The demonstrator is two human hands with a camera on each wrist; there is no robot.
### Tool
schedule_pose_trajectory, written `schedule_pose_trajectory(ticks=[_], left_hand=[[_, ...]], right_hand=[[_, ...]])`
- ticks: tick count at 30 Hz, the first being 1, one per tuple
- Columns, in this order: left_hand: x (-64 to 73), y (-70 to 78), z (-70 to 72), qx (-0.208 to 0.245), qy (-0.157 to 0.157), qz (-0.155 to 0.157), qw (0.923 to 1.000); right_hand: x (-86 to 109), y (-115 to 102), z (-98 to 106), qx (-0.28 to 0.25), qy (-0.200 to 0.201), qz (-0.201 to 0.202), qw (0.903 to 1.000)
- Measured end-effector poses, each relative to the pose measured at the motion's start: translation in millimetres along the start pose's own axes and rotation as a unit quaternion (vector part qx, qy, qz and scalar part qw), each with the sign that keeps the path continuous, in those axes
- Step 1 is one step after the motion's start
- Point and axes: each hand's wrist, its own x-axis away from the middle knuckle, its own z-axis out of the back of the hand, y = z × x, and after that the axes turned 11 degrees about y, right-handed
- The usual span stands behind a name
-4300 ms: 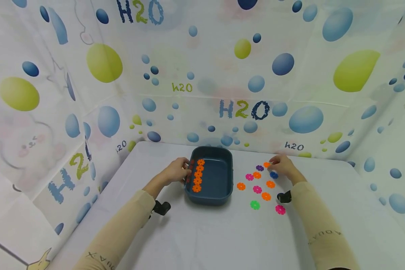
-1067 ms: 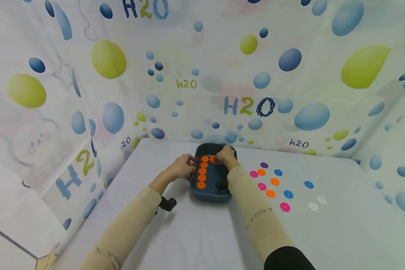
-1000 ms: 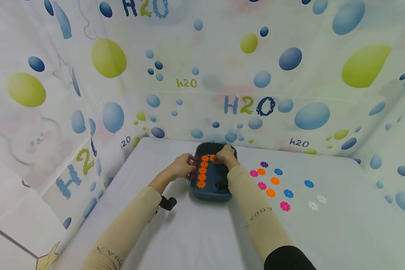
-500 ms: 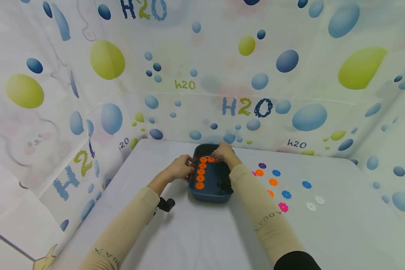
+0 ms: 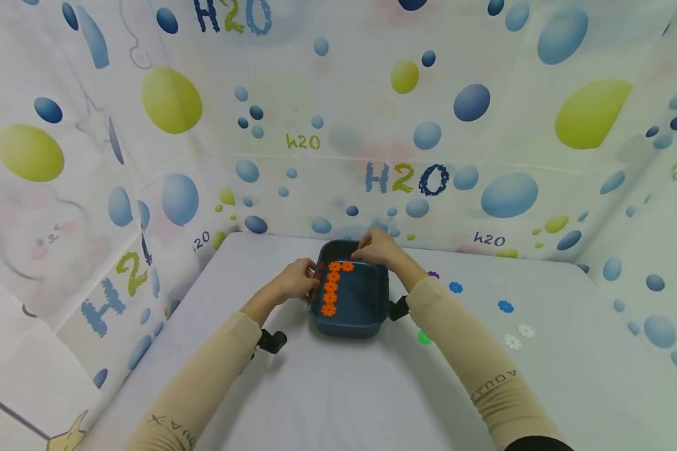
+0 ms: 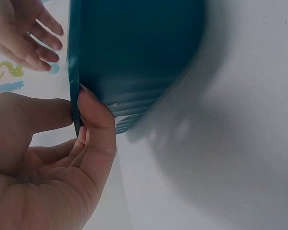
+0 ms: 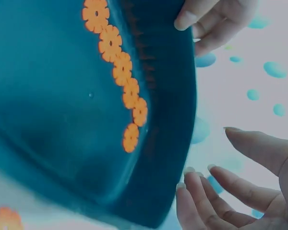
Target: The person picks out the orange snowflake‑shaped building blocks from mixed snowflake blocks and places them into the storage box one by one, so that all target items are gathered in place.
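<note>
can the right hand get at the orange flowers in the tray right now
Probably yes: the right hand hovers empty at the far side of the tray, nothing covers the orange flowers, and the left hand grips only the tray's left edge.

Soft, even light fills the room — gentle shadows lie beside the tray on the bench. The right-wrist view looks bluish — its cornermost orange flower blurred.

Beige long sleeves, dark capital lettering, black wrist-worn cameras
</note>
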Motion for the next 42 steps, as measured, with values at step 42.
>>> schedule_pose_trajectory(ticks=[42], left_hand=[[3.3,-0.5,-0.1,-0.002,0.006,-0.005,1.0]], right_hand=[[92.0,186.8,92.3,0.054,-0.026,-0.009,0.9982]])
